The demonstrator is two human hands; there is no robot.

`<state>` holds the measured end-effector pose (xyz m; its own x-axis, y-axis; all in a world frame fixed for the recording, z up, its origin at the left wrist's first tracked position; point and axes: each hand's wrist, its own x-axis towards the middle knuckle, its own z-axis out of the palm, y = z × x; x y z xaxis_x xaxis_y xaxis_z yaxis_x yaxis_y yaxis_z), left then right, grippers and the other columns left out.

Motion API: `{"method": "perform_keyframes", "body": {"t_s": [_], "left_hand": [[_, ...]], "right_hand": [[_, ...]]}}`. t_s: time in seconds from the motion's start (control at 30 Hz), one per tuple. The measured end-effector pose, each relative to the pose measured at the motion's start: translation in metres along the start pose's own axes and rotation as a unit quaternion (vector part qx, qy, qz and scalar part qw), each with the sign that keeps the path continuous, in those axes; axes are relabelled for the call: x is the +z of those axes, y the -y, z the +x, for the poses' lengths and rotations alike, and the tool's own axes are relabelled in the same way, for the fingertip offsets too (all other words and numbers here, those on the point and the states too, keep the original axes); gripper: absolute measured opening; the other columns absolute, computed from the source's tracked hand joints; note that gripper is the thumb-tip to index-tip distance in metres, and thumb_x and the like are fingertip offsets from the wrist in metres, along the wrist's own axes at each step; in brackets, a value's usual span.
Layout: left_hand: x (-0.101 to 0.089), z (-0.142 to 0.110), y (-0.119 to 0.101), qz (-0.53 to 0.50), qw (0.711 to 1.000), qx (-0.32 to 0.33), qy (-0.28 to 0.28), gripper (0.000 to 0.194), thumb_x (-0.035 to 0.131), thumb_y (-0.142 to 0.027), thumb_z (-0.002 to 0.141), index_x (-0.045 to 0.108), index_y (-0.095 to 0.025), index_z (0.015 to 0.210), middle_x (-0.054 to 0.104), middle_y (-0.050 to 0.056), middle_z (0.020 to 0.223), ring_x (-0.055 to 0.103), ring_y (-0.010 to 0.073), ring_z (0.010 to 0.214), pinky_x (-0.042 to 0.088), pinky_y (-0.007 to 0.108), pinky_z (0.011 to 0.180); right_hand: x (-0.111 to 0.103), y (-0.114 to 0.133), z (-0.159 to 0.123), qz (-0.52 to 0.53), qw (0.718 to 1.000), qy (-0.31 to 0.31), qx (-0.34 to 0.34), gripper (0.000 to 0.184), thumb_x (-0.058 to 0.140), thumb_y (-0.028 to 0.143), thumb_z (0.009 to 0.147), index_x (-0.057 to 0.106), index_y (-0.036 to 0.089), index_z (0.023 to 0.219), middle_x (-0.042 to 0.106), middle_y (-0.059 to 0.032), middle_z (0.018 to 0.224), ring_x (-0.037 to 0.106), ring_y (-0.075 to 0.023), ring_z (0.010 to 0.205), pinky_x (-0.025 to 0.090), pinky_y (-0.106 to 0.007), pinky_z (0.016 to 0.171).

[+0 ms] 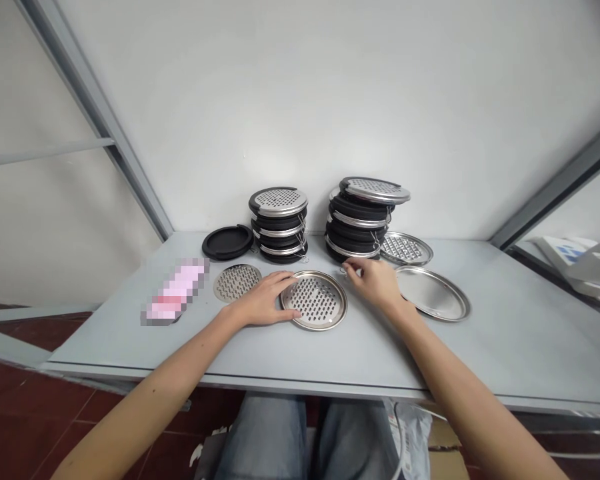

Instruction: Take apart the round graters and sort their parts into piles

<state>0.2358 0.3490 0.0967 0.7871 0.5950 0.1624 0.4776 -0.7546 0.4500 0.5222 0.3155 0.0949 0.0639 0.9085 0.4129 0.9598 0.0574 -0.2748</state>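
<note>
My left hand (pixel 261 300) lies on the table with its fingertips over the rim of a round perforated steel grater plate (pixel 316 301). My right hand (pixel 375 281) is pinching a small wire ring (pixel 343 269) at the foot of a stack of black-and-steel round graters (pixel 359 219). A second such stack (pixel 279 225) stands to the left. Nearby lie a black round lid (pixel 227 242), a loose grater disc (pixel 237 282), another grater plate (pixel 406 249) and a plain steel tray (pixel 433 294).
A pixelated pink object (pixel 175 291) lies at the left of the grey table (pixel 505 333), whose front edge runs just past my forearms. A white wall rises behind it, with grey metal frame bars (pixel 95 113) at the left. Papers (pixel 575 263) sit beyond the right side.
</note>
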Motion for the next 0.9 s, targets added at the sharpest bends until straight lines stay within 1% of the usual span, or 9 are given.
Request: {"method": "perform_keyframes", "body": {"t_s": [0.1,0.13,0.2,0.33,0.53,0.63,0.73,0.83,0.9], "left_hand": [[0.001,0.001,0.001,-0.016,1.0,0.008,-0.004,0.086,0.067,-0.058,0.076,0.032,-0.024,0.147,0.038,0.01,0.149,0.034,0.0317,0.137,0.029,0.048,0.113],[0.002,0.001,0.001,-0.02,1.0,0.007,-0.005,0.09,0.068,-0.058,0.075,0.027,-0.024,0.148,0.036,0.01,0.15,0.033,0.032,0.137,0.029,0.048,0.113],[0.002,0.001,0.0,-0.022,1.0,0.002,-0.005,0.096,0.068,-0.059,0.074,0.021,-0.024,0.15,0.033,0.011,0.152,0.032,0.0325,0.138,0.029,0.048,0.113],[0.002,0.002,-0.002,-0.018,1.0,0.014,-0.006,0.093,0.068,-0.058,0.074,0.025,-0.024,0.149,0.037,0.01,0.15,0.035,0.0317,0.136,0.029,0.047,0.112],[0.0,0.002,-0.004,-0.014,0.999,0.03,-0.01,0.087,0.068,-0.056,0.075,0.031,-0.024,0.146,0.041,0.009,0.146,0.037,0.0302,0.134,0.03,0.045,0.112],[0.001,0.003,-0.004,-0.008,0.999,0.032,-0.016,0.086,0.068,-0.058,0.074,0.034,-0.024,0.145,0.043,0.01,0.145,0.038,0.0301,0.133,0.031,0.044,0.111],[0.002,0.004,-0.005,0.011,0.999,0.026,-0.03,0.09,0.07,-0.064,0.069,0.038,-0.023,0.142,0.048,0.01,0.141,0.043,0.0317,0.13,0.033,0.046,0.109],[0.003,0.007,-0.007,0.024,0.999,0.02,-0.041,0.093,0.07,-0.068,0.065,0.041,-0.024,0.14,0.051,0.01,0.139,0.046,0.0323,0.127,0.034,0.046,0.107],[0.005,0.008,-0.009,0.028,0.999,0.015,-0.045,0.093,0.07,-0.069,0.065,0.04,-0.024,0.14,0.052,0.01,0.138,0.048,0.0326,0.125,0.035,0.046,0.106]], "right_hand": [[0.008,0.01,-0.001,0.125,0.988,0.01,-0.094,0.022,0.053,0.031,0.088,0.072,0.021,0.094,0.071,-0.0067,0.097,0.065,-0.0209,0.088,0.048,-0.031,0.078],[0.012,0.013,-0.001,0.154,0.981,0.018,-0.116,0.02,0.055,0.03,0.087,0.072,0.021,0.092,0.069,-0.0072,0.102,0.063,-0.0212,0.093,0.048,-0.032,0.083],[0.018,0.016,0.0,0.186,0.972,0.036,-0.136,0.016,0.059,0.029,0.084,0.073,0.021,0.087,0.067,-0.0081,0.106,0.061,-0.0223,0.099,0.047,-0.035,0.089],[0.025,0.017,0.001,0.201,0.968,0.079,-0.129,0.01,0.062,0.024,0.08,0.072,0.02,0.079,0.067,-0.0081,0.104,0.061,-0.0229,0.097,0.046,-0.039,0.091],[0.025,0.015,0.003,0.219,0.964,0.106,-0.107,0.012,0.061,0.018,0.077,0.072,0.019,0.077,0.066,-0.0083,0.105,0.062,-0.022,0.096,0.046,-0.038,0.092],[0.024,0.018,0.003,0.215,0.966,0.112,-0.092,0.012,0.061,0.016,0.075,0.073,0.019,0.075,0.067,-0.0079,0.104,0.063,-0.0219,0.095,0.046,-0.037,0.091],[0.022,0.022,0.003,0.214,0.967,0.115,-0.078,0.013,0.06,0.015,0.076,0.072,0.019,0.075,0.067,-0.0079,0.104,0.064,-0.0208,0.093,0.049,-0.034,0.087],[0.019,0.025,0.003,0.194,0.973,0.099,-0.073,0.013,0.059,0.014,0.077,0.071,0.018,0.075,0.066,-0.0086,0.107,0.064,-0.0206,0.094,0.049,-0.033,0.085],[0.018,0.026,0.003,0.18,0.976,0.09,-0.082,0.014,0.057,0.014,0.078,0.07,0.018,0.075,0.067,-0.0084,0.105,0.064,-0.0202,0.092,0.049,-0.032,0.084]]}}
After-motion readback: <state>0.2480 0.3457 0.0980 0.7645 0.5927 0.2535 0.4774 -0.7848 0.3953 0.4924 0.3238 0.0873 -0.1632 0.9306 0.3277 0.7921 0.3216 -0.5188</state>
